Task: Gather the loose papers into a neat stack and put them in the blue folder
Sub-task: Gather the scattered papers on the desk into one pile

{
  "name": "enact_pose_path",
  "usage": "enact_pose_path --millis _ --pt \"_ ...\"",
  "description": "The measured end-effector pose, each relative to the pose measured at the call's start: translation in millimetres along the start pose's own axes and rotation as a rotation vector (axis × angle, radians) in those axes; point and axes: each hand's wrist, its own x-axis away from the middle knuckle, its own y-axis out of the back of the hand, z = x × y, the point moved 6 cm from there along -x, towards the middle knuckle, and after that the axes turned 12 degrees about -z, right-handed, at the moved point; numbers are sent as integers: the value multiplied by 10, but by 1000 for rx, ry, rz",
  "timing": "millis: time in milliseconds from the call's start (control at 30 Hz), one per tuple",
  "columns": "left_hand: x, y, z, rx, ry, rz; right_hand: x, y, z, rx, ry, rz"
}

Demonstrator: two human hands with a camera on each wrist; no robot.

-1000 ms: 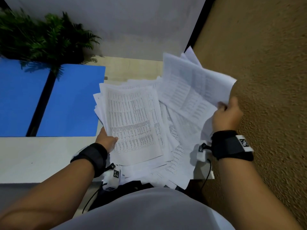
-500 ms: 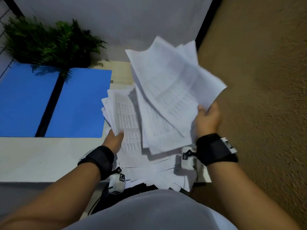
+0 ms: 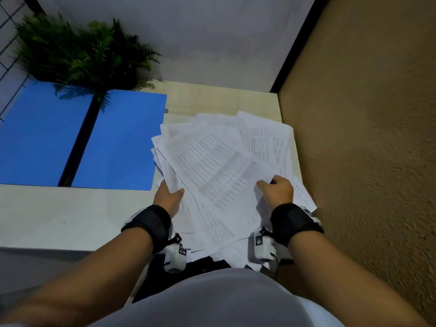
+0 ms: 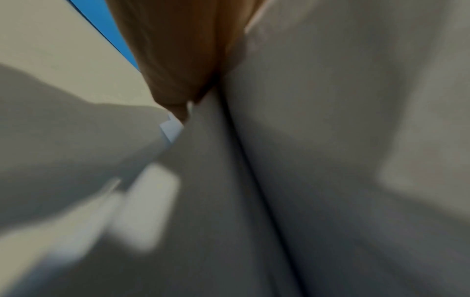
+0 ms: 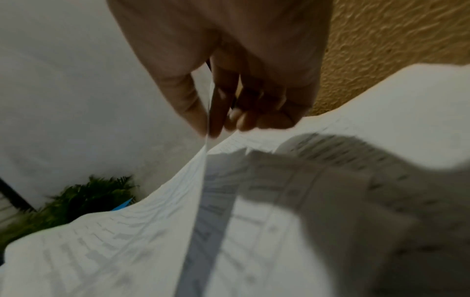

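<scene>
My right hand (image 3: 278,191) pinches sheets atop the fanned papers (image 3: 219,171) on the table (image 3: 59,215); my left hand (image 3: 168,197) grips their left edge. Print unreadable. Blue folder (image 3: 118,142) lies open alongside, left.

The papers (image 3: 226,175) fan across the right end of the table (image 3: 70,215) and hang over its near edge, crowded on their right by the rough brown wall (image 3: 365,138) just beside them, so my right hand (image 3: 278,190), pinching a sheet there, has almost no room to swing outward. To the left of my left hand (image 3: 168,197), which holds the pile's left edge, a bare strip of table runs along the near side. Beyond it the open blue folder (image 3: 118,142) lies flat, its near right corner just beside the pile, while the fern (image 3: 77,53) overhangs its far edge against the white back panel (image 3: 200,38).
</scene>
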Motion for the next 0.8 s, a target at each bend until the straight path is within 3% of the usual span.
enact_pose_path --millis 100,267,400,500,567,633,667,733,800 --pt "-6 -9 -13 45 16 11 77 -67 -123 353 18 342" --pt "-36 46 -85 100 126 -20 -122 68 -16 -40 -74 144" --pt "-44 43 -47 111 161 -15 -79 -132 -53 176 14 262" --pt "-124 -5 36 -15 87 43 74 -348 -149 350 81 391" --pt "-63 -16 -42 -77 52 65 145 -411 -169 340 84 452" --pt "42 65 -193 -94 42 13 127 -369 -144 190 32 405" --pt "44 127 -225 -108 53 -29 51 -306 -130 161 37 303" --pt "54 267 -271 -108 74 -85 -163 -160 -119 223 97 86" --pt "-21 382 -216 -95 91 -101 -312 -138 -124 310 103 63"
